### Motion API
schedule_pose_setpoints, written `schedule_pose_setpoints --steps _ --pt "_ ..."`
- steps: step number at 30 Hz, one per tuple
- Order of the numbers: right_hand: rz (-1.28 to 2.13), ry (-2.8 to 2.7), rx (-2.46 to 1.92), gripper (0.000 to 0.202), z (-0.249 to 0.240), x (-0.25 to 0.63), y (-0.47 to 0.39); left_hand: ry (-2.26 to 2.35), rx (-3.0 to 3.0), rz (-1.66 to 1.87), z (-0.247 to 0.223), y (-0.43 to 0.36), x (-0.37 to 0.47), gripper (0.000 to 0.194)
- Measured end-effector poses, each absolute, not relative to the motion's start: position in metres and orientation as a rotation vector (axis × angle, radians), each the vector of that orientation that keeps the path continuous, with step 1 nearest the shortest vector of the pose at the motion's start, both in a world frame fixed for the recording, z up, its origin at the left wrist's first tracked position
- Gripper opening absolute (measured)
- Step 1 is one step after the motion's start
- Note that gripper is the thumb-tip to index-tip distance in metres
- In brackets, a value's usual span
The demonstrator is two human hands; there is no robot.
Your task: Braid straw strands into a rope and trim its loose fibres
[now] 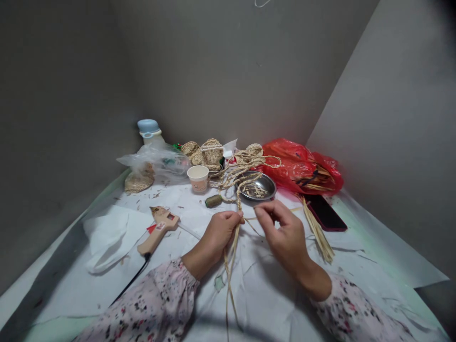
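Note:
My left hand (221, 233) pinches a braided straw cord (239, 202) where the braid turns into loose strands. Those loose straw strands (231, 266) hang down toward me over the white sheet. Just to the right, my right hand (283, 232) is raised with thumb and forefinger drawn together; whether a thin strand is between them I cannot make out. Short strands stick out between the two hands. Beyond them, the finished length of cord (245, 164) lies in loose loops, partly over a metal bowl (272, 183) with straw scraps in it.
Left of my hands lies a glue gun (160, 232) with its black cable. A paper cup (198, 179), a thread spool (213, 201) and coiled straw cord (212, 153) stand beyond. At the right are a red plastic bag (295, 164), a straw bundle (317, 232) and a phone (327, 213).

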State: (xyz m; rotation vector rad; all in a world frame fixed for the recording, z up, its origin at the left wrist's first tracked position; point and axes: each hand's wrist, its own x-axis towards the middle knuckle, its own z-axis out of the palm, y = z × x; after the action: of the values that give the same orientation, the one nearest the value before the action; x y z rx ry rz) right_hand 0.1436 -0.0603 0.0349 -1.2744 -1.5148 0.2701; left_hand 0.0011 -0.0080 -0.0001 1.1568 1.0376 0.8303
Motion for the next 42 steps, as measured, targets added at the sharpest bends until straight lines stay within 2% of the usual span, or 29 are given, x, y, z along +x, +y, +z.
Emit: schedule_pose_setpoints --steps 3,6,15,23,29,32,42 --pt "0.655 -1.375 -1.39 0.025 0.028 0.161 -0.038 1.056 1.248 0.775 0.003 -0.012 0.002 0.034" --pt "1.256 -1.327 -1.373 0.035 0.014 0.171 -0.024 1.049 1.306 0.733 0.003 -0.015 0.004 0.034" --pt "1.73 -0.981 -1.026 0.026 -0.002 0.174 -0.027 0.666 1.552 0.708 0.014 -0.02 0.007 0.021" --pt "1.668 -0.974 -1.0 0.033 -0.002 0.169 -0.026 0.861 1.331 0.765 0.008 -0.015 0.006 0.026" --pt "1.602 -1.25 -1.014 0.024 0.001 0.161 -0.032 0.797 1.315 0.751 0.005 -0.007 0.004 0.021" --pt "1.574 -1.287 -1.034 0.025 0.001 0.16 -0.032 0.791 1.389 0.748 0.0 -0.005 0.003 0.018" --pt "1.316 -1.361 -1.301 0.025 -0.004 0.157 -0.031 1.034 1.858 0.763 -0.004 -0.007 -0.003 0.027"
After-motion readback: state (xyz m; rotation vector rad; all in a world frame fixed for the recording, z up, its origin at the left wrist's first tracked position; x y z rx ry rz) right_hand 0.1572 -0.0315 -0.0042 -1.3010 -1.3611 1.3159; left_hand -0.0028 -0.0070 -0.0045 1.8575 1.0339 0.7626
